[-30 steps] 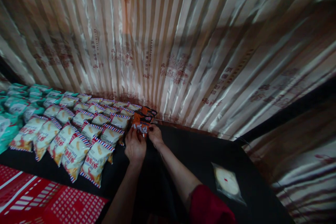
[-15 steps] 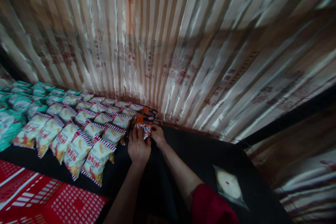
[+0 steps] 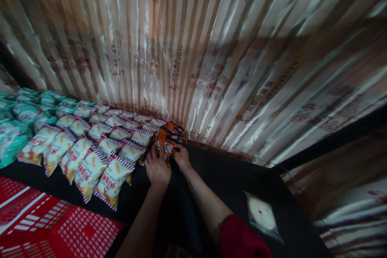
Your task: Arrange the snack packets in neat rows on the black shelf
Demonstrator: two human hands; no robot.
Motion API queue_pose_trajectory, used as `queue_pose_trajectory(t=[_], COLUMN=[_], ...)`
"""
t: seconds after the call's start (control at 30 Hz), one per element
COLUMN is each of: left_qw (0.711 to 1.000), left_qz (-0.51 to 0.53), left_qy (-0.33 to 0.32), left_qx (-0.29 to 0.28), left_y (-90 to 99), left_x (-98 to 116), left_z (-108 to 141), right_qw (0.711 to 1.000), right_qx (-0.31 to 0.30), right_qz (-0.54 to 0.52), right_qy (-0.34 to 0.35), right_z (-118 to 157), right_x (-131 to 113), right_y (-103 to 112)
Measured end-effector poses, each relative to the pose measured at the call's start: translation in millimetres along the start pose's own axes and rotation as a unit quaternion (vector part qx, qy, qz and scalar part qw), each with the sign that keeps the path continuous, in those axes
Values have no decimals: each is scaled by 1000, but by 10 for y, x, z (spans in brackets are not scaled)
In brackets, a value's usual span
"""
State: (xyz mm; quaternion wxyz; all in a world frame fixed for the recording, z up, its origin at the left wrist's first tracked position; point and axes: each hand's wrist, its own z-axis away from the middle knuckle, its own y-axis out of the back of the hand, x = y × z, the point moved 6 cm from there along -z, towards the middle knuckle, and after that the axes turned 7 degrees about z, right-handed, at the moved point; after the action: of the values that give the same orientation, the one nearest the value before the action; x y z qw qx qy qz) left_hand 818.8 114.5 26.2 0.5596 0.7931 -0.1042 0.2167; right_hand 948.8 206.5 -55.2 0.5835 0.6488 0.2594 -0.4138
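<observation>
Several orange-and-black snack bags (image 3: pixel 165 145) stand at the right end of rows of white bags (image 3: pixel 113 179) with striped edges. My left hand (image 3: pixel 158 167) rests on the front orange bag from the near side, its fingers apart on the wrapper. At that bag's right edge is my right hand (image 3: pixel 181 158), thumb and fingers closed on the edge. Both hands touch the same bag. Its lower part is partly hidden behind my left fingers.
Teal bags (image 3: pixel 15 135) fill the far left. A red basket (image 3: pixel 87 229) is at the lower left. On the black table (image 3: pixel 217 169), a clear packet with a round pale item (image 3: pixel 261 213) lies at right. A curtain (image 3: pixel 211 48) hangs behind.
My left hand has shifted slightly left, and its fingers are more spread on the orange bag. The front orange bag looks tilted a little differently. The view has moved slightly.
</observation>
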Motion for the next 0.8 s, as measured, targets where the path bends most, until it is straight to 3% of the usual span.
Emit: queue_pose_trajectory(t=[0.2,0.43,0.6,0.8], left_qw=[1000,1000,1000,1000], left_qz=[12,6,7,12], left_qy=[12,15,12,9], left_qx=[-1,-4,-2,-2], left_y=[13,-1,-2,-5], left_x=[-23,-21,-23,-18], left_z=[-22,-37,-37,-31], right_qw=[1000,988,988,993], right_qx=[10,114,105,69], right_qz=[1,-56,-20,5], right_qy=[9,85,109,92], right_z=[46,288,350,335], right_x=[-34,-317,-485,-449], right_y=[37,199,177,157])
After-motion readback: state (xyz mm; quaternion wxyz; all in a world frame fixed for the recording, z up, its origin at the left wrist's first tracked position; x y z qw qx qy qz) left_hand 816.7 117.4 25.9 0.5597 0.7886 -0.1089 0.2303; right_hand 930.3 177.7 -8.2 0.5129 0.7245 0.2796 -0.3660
